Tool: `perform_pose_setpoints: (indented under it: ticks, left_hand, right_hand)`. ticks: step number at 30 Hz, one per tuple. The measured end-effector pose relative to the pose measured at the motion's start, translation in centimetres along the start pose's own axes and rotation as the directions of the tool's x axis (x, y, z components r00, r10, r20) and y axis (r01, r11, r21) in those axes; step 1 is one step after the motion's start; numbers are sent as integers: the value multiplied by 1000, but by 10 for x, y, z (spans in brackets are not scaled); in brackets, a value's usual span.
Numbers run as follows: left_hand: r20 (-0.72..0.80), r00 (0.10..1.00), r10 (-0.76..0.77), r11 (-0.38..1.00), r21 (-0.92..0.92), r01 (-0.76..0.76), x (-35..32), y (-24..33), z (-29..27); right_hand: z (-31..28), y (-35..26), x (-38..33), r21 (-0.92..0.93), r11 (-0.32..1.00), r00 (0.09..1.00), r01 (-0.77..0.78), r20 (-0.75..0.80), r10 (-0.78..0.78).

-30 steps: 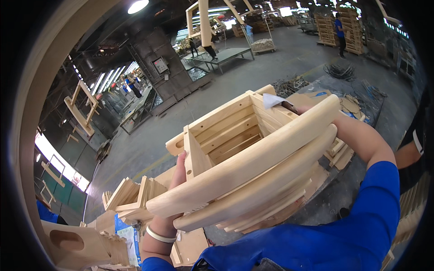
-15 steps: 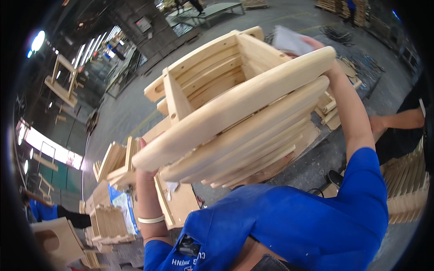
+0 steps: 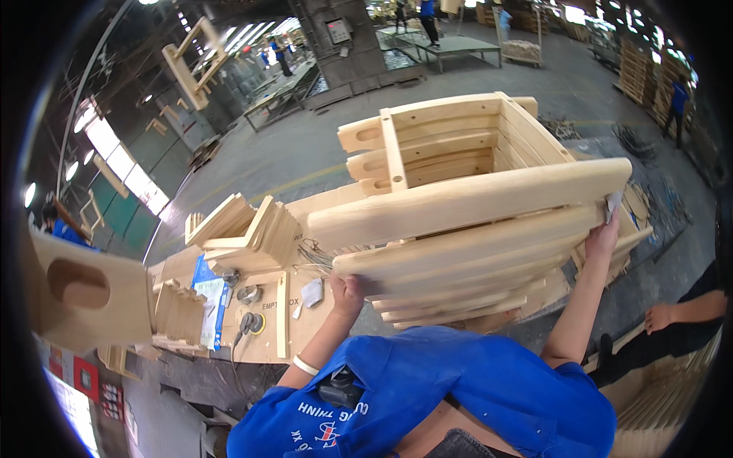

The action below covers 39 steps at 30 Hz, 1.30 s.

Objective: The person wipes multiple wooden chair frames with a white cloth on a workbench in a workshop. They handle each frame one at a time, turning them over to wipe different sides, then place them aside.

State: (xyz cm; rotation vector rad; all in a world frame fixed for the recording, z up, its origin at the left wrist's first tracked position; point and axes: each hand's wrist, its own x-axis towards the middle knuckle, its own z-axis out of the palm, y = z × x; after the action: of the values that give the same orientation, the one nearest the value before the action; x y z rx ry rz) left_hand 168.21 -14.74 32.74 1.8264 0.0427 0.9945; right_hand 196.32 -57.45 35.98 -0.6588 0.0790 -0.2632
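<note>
A: Any labels or packaging here?
B: A blue-and-white printed sheet [image 3: 208, 299] lies flat on the cardboard-covered tabletop [image 3: 301, 336], left side.
A: Signs, screens?
B: A grey wall panel [image 3: 337, 30] hangs on the far pillar; red signs [image 3: 84, 379] sit at lower left

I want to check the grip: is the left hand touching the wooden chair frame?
Touching. In the head view the left hand grips the lower slats of the wooden chair frame.

The wooden chair frame [image 3: 466, 206] is hiding the fingers of the left hand [image 3: 347, 290] and most of the right hand [image 3: 603, 233]. At the right edge, a co-worker's arm [image 3: 687, 313] is getting cut off. Far workers along the top are showing too small to tell.
</note>
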Motion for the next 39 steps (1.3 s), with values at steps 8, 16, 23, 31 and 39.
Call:
perform_pose_setpoints:
  ticks: [8, 16, 23, 31, 39]
  left_hand:
    - [43, 999, -29, 999, 30, 28, 0, 2, 1]
    - [259, 966, -18, 972, -223, 78, 6, 13, -9]
    - [364, 931, -1, 998, -62, 26, -22, 29, -133]
    - [-67, 982, -174, 972, -172, 161, -90, 3, -350]
    - [-100, 968, -231, 957, -206, 207, -145, 22, -425]
  right_hand:
    - [-6, 10, 14, 35, 999, 999, 15, 46, -16]
    - [51, -69, -89, -151, 664, 644, 733, -161, -748]
    - [156, 37, -284, -255, 890, 788, 379, 593, -166]
    - [231, 116, -447, -408, 901, 542, 149, 795, 271]
    - [294, 168, -521, -487, 871, 303, 68, 841, 447]
